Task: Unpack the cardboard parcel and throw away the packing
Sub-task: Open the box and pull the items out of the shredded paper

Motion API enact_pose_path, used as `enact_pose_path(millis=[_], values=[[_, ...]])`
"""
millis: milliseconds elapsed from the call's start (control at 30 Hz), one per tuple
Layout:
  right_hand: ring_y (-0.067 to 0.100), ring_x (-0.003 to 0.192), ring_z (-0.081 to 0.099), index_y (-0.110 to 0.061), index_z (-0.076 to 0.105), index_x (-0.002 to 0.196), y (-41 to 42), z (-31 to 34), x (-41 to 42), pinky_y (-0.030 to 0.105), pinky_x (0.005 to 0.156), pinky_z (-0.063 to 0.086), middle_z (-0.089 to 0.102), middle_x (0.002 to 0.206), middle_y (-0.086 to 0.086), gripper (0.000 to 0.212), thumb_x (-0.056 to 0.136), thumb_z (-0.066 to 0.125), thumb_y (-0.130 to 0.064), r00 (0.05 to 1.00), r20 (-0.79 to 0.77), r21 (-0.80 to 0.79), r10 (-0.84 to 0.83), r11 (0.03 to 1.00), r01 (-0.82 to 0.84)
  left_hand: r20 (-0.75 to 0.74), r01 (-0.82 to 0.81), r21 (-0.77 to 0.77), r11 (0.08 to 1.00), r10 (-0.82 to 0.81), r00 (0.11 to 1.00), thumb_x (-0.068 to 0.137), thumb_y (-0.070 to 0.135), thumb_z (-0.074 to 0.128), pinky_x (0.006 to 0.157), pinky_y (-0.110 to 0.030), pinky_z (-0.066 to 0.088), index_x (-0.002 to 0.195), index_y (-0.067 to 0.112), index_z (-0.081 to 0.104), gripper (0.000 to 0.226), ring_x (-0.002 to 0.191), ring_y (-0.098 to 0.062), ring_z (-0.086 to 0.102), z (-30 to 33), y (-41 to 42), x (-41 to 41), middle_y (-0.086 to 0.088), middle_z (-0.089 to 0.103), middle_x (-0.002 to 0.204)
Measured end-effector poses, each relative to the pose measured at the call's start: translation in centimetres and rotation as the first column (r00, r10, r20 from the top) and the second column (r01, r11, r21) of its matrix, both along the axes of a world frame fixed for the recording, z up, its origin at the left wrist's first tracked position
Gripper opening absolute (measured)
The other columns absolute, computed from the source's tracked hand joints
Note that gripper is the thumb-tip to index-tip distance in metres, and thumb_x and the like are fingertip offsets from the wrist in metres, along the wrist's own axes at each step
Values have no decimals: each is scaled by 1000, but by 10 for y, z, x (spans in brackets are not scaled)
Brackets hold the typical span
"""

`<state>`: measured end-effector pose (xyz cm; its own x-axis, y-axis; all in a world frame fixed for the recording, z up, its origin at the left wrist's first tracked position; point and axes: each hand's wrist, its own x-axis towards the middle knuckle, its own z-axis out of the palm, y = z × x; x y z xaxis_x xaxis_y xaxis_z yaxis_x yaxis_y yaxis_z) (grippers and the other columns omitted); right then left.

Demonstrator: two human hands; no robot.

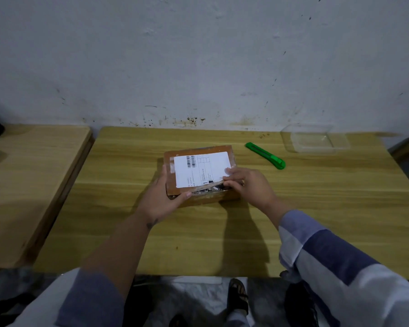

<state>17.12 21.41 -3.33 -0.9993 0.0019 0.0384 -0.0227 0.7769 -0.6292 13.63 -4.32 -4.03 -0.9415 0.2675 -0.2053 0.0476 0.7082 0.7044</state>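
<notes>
Your cardboard parcel (200,174) sits near the middle of the wooden counter (222,232), its white shipping label (202,168) facing up. Your left hand (161,199) is clamped around its near-left corner, thumb along the front edge, and your right hand (248,185) is closed on the near-right corner, fingertips pinching at the flap edge where clear tape looks crumpled along the front seam.

The main risk is the tape. If you pull by hand on a seam that looks only partly split, the cardboard may tear unevenly, or the parcel may jerk free of your left hand and slide across the counter. A sudden release could also fling out whatever is inside. The green utility knife (266,155) lies well apart, beyond your right hand; reaching for it with the parcel unsteadied could shift it.

What is inside cannot be made out: the gap under the flap shows only dark, glinting shapes. No bin for the packing is in view. The label print is unreadable. A clear plastic container (316,140) at the far right looks empty, though that is hard to confirm.
</notes>
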Motion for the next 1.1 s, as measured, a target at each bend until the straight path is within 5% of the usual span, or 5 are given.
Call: enact_pose_path(millis=[533, 667, 800, 1000, 1100], values=[[23, 87, 67, -12, 72, 96, -14, -10, 8, 27, 68, 50, 70, 101, 3, 15, 90, 60, -18, 965, -259, 103, -34, 993, 63, -59, -103, -150, 983, 95, 994, 67, 73, 66, 89, -31, 43, 154, 21, 2, 120, 134, -24, 42, 11, 20, 4, 0, 31, 155], [23, 110, 62, -14, 71, 106, -13, -12, 11, 37, 87, 54, 63, 123, 6, 23, 87, 66, -25, 973, -212, 48, -87, 994, 100, -89, -130, -144, 981, 118, 989, 68, 75, 63, 88, -32, 46, 154, 24, 7, 115, 130, -23, 46, 7, 17, 1, 0, 39, 151], [20, 131, 45, -20, 59, 128, -5, -12, 15, 34, 107, 39, 42, 148, 8, 53, 79, 72, -38, 987, -22, 15, -158, 987, 158, -83, -134, -67, 989, 129, 988, 56, 89, 55, 95, -39, 50, 151, 32, 14, 118, 126, -21, 51, 1, 10, -3, 2, 47, 146], [27, 92, 69, -9, 74, 101, -10, -13, 9, 31, 81, 54, 71, 105, 9, 19, 86, 65, -18, 976, -185, 21, -111, 993, 117, -61, -215, 35, 976, 216, 974, 62, 75, 66, 85, -26, 45, 152, 28, 20, 112, 116, -21, 57, 1, 16, -2, -1, 55, 138], [25, 82, 68, -12, 74, 96, -9, -11, 9, 32, 69, 55, 70, 99, 5, 28, 91, 52, -30, 969, -227, 68, -98, 991, 116, -23, -219, 129, 967, 224, 974, 55, 75, 70, 95, -30, 46, 151, 31, 20, 117, 120, -18, 55, -1, 15, -4, 3, 54, 139]])
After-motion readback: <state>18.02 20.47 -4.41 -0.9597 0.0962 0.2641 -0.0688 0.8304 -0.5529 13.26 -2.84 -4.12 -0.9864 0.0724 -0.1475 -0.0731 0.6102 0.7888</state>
